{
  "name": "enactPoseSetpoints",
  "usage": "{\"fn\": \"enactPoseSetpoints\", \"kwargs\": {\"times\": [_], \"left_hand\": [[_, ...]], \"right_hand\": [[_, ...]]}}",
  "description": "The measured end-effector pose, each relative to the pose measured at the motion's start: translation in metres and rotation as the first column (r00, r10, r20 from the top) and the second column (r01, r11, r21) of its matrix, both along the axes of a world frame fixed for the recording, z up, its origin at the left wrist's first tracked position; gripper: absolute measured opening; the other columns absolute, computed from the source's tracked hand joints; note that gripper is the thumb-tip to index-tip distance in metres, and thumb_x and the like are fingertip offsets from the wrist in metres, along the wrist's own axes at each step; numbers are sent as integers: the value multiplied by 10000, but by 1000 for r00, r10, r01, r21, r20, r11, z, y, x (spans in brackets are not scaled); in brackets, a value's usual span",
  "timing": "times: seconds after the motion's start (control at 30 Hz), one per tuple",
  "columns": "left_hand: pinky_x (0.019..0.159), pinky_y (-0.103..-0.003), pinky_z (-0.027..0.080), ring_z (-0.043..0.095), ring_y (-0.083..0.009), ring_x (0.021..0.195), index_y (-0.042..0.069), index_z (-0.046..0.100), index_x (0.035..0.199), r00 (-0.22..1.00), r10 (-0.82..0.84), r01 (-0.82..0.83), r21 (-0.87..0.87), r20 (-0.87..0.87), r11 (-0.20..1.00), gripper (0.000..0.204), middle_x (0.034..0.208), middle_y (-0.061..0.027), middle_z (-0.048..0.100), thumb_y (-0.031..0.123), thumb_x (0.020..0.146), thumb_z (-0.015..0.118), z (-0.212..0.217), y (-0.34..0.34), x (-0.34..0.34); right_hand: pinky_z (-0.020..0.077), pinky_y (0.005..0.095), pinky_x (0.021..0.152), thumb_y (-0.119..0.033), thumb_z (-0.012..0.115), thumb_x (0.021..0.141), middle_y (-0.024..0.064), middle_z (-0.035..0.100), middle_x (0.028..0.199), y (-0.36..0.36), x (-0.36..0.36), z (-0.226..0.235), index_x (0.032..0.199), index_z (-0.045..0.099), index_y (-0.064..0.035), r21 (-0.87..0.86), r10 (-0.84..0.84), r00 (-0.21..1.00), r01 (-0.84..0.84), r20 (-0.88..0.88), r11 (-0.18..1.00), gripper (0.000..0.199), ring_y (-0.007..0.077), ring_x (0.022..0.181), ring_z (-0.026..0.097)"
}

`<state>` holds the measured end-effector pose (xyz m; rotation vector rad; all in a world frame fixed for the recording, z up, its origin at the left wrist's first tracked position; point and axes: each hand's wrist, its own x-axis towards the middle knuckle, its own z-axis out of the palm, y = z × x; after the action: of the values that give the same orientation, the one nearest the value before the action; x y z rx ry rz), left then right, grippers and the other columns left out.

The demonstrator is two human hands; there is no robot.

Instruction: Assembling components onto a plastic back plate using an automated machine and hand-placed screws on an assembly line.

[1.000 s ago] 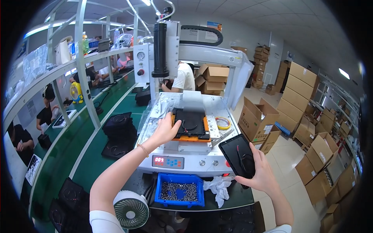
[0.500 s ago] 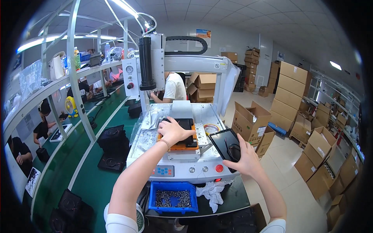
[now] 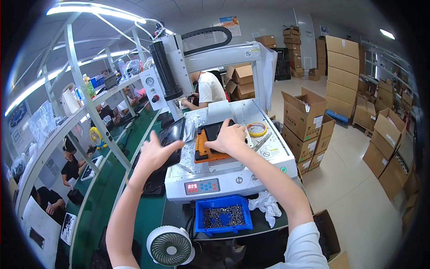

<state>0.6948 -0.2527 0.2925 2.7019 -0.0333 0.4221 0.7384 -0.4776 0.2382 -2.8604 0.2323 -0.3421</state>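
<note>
My left hand (image 3: 157,153) grips a glossy flat black panel (image 3: 175,132), thumb across its face and the other fingers partly hidden. The panel is tilted up beside the machine bed, at its left side. On the bed, my right hand (image 3: 231,138) spans another black panel (image 3: 213,131), with thumb and fingers apart at its edges. That panel lies in an orange fixture (image 3: 201,149), partly covered by the hand. More black panels (image 3: 153,188) lie on the green bench beyond my left forearm.
Above the bed stands the machine's gantry with a black cylinder (image 3: 165,71). A yellow tape roll (image 3: 256,129) lies right of the fixture. In front are a blue bin (image 3: 222,200) of small metal parts, crumpled white cloth (image 3: 266,207) and a fan (image 3: 170,245). Cartons (image 3: 306,114) stand right.
My left hand has left the fixture for the left with a black panel. My right hand has brought its panel from the right onto the fixture. The view has turned.
</note>
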Motion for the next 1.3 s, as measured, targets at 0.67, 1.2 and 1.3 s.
{"fn": "enactPoseSetpoints", "kwargs": {"times": [0.67,1.2,1.3], "left_hand": [[1088,-446,365,404,-427,1326,-57,166,1517,983,2,-3,-3,-186,1000,1283,1374,-354,417,685,639,738,-39,71,-63],[1005,-406,391,453,-343,1143,-69,140,1509,969,-218,211,-70,-118,975,1221,1218,-221,470,494,653,805,-54,70,-107],[987,-400,394,456,-320,1095,-61,146,1512,955,-266,255,-93,-129,962,1217,1202,-200,472,483,649,811,-56,57,-106]], "right_hand": [[267,679,1056,-716,563,793,376,407,1398,58,27,-9,1549,238,-162,-57,-135,983,129,-123,990,992,575,1305,349],[449,431,882,-50,658,777,143,616,1084,-151,-139,-148,1315,472,15,-96,211,581,-221,786,970,572,299,947,593],[446,433,897,-65,680,771,160,589,1146,-147,-147,-166,1320,452,11,-108,217,581,-216,785,970,600,331,1010,577]]}}
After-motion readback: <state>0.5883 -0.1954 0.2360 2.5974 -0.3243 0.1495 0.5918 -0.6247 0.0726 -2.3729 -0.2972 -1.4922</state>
